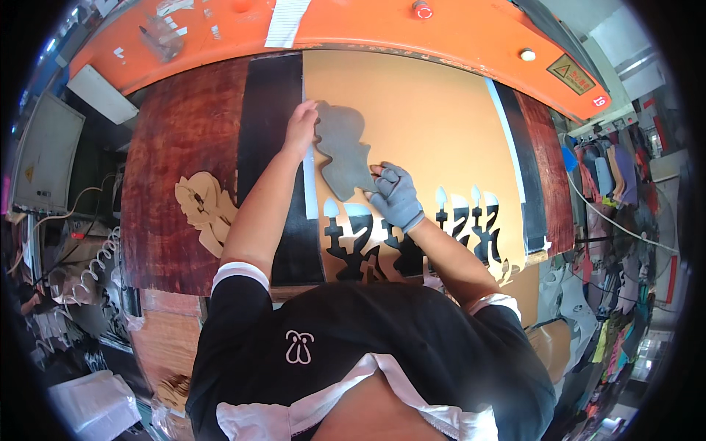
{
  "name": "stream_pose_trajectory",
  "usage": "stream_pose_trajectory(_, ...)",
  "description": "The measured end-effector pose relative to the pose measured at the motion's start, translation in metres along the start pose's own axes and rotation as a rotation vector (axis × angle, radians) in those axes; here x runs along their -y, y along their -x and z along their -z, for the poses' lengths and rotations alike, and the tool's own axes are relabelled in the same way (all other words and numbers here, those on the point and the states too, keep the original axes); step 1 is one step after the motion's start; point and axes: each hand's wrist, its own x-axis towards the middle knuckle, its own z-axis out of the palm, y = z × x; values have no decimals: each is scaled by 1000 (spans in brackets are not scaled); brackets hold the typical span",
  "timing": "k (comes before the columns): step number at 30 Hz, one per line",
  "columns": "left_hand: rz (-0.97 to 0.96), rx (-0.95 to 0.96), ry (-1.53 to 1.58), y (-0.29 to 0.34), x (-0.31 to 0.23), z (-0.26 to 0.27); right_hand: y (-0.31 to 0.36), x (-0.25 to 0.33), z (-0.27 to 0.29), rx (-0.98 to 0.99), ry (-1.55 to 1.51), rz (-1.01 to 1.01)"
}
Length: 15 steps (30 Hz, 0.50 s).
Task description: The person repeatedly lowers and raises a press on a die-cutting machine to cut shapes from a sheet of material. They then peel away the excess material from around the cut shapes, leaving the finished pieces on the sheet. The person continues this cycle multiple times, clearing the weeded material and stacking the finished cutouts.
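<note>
A grey, flat cutting die (342, 147) with a wavy outline lies on or just over a tan sheet (426, 117); any gap beneath it cannot be made out. At its upper left edge my bare left hand (300, 126) grips the rim, fingertips partly hidden by the die. My right hand (397, 196), in a grey glove with bare fingertips showing, holds the die's lower right corner with bent fingers. Along the sheet's near edge run several curvy cut-out openings (408, 253), through which a black surface shows.
Tan cut pieces (206, 209) lie heaped on the red-brown board (176, 132) at left. A black strip (268, 140) runs beside the sheet. Across the far side spans an orange machine beam (353, 26) with a red button (422, 9) and a white knob (527, 54). Colourful pieces (614, 173) hang at right.
</note>
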Motion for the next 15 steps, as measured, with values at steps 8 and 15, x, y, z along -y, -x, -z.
stream_pose_trajectory(8, -442, 24, -640, 158, -13, 59, 84, -32, 123, -119, -41, -691)
stream_pose_trajectory(15, -641, 44, -977, 314, 19, 68, 281, -47, 194, -383, 562, -858)
